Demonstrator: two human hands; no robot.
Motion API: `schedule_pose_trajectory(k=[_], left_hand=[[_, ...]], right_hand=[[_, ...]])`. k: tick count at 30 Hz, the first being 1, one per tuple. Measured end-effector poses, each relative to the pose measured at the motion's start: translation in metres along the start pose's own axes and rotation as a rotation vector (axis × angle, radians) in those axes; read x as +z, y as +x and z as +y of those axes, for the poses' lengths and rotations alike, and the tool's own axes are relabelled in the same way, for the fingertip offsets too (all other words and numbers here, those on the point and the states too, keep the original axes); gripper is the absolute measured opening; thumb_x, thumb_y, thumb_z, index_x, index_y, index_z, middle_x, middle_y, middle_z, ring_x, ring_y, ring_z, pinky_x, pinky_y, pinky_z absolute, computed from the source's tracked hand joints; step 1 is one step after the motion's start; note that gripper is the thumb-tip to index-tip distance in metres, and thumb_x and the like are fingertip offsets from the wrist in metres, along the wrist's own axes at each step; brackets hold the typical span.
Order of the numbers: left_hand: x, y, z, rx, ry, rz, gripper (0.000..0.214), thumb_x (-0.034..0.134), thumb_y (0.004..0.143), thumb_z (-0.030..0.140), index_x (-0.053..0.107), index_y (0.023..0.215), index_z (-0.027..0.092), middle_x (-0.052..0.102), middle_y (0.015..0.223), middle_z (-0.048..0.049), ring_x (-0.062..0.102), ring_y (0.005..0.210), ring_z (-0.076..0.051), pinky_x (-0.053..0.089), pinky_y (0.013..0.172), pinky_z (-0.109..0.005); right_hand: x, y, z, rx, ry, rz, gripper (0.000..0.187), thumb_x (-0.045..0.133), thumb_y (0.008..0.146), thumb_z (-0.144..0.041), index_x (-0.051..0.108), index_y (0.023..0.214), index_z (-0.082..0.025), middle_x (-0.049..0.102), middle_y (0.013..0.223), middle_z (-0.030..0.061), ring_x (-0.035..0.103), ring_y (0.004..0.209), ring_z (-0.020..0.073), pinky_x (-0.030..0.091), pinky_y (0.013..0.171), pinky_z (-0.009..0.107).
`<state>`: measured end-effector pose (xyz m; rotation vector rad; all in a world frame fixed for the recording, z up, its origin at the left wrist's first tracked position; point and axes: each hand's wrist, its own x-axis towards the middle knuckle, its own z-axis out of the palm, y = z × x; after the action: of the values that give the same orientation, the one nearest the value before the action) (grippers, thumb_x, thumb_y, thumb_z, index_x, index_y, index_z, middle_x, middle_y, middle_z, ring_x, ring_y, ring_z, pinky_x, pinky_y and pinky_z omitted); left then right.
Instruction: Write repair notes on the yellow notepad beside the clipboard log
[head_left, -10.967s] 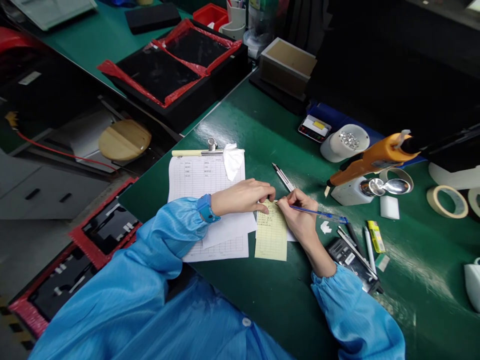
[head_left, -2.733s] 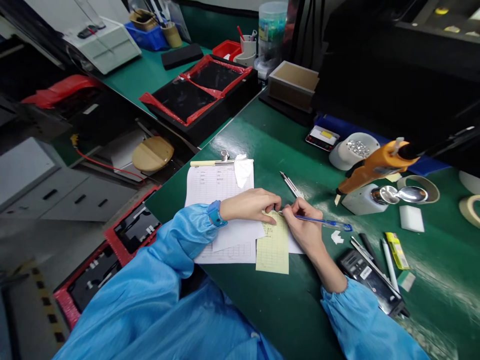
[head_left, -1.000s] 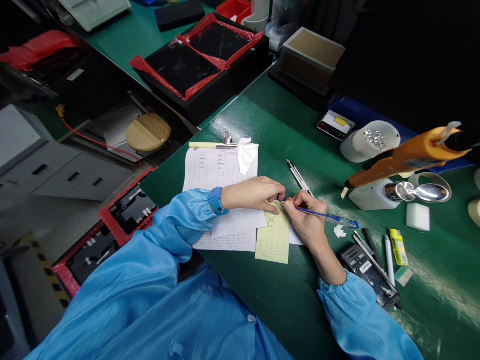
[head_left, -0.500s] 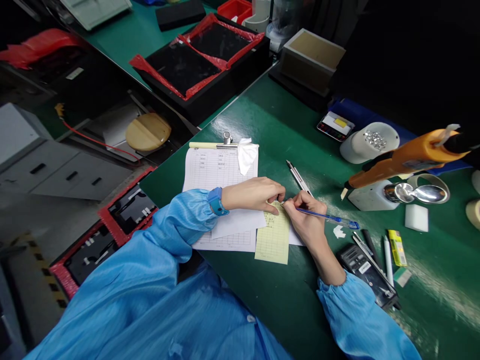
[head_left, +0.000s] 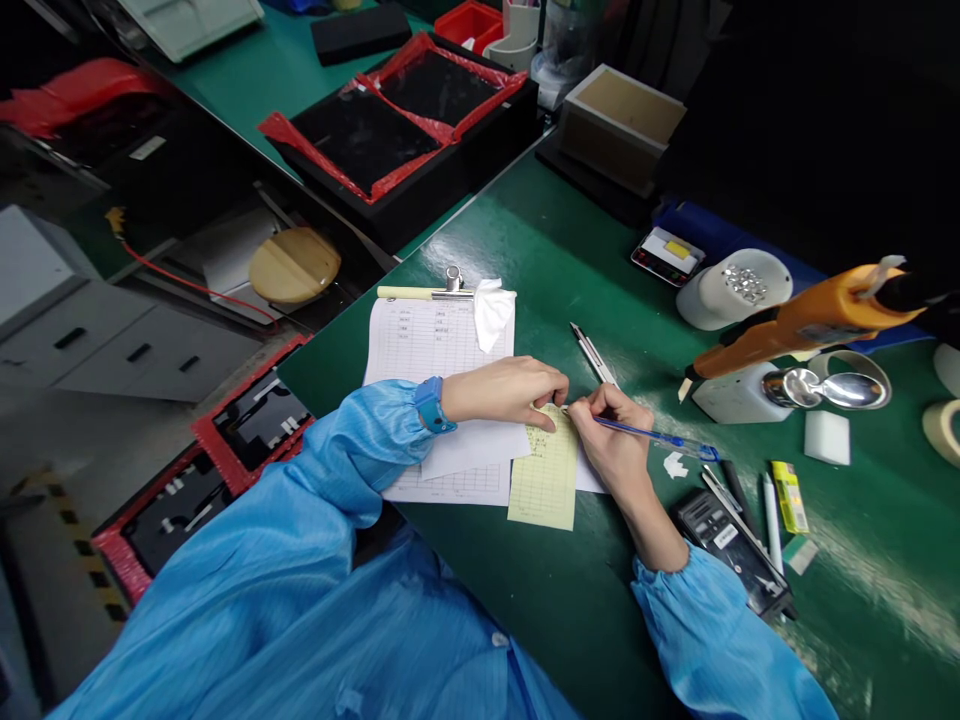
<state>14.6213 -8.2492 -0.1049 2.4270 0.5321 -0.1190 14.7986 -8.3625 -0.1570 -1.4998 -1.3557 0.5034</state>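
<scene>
My right hand (head_left: pixel 619 435) is closed around a blue pen (head_left: pixel 664 438), its tip close to the top of a yellow lined slip (head_left: pixel 544 485) with handwriting on it. Resting across the top of that slip is my left hand (head_left: pixel 510 388), thumb apart from the bent fingers and nothing held in it. White paper (head_left: pixel 472 450) lies under my left wrist, over a printed form (head_left: pixel 405 365) on a clipboard. The metal clip (head_left: pixel 454 282) sits at the board's far end, with a crumpled white tissue (head_left: pixel 493 315) beside it. Beyond my right hand lies a utility knife (head_left: pixel 592 352).
On the green table (head_left: pixel 480 590), a white cup (head_left: pixel 739 290) of small metal parts and an orange tool (head_left: pixel 810 320) stand at right. Nearer are a black device (head_left: pixel 731 560), a yellow case (head_left: pixel 790 497) and a white block (head_left: pixel 827 437). Red-edged black panels (head_left: pixel 405 115) lie at the back.
The view has shifted very slightly. Both hands, the pen and the papers keep practically the same positions.
</scene>
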Motion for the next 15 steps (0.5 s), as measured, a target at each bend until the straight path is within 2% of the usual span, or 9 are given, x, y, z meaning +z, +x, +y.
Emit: schedule_pose_trajectory(k=[15], left_hand=[[-0.0017, 0.0, 0.0037, -0.022, 0.005, -0.015, 0.025, 0.089, 0.094, 0.026, 0.065, 0.099, 0.02, 0.067, 0.088, 0.0018, 0.059, 0.073, -0.018, 0.042, 0.081, -0.031]], right_hand=[[-0.0027, 0.0018, -0.002, 0.009, -0.004, -0.061, 0.034, 0.064, 0.084, -0.028, 0.038, 0.062, -0.026, 0.042, 0.056, -0.0065, 0.04, 0.053, 0.0115, 0.035, 0.055, 0.026]])
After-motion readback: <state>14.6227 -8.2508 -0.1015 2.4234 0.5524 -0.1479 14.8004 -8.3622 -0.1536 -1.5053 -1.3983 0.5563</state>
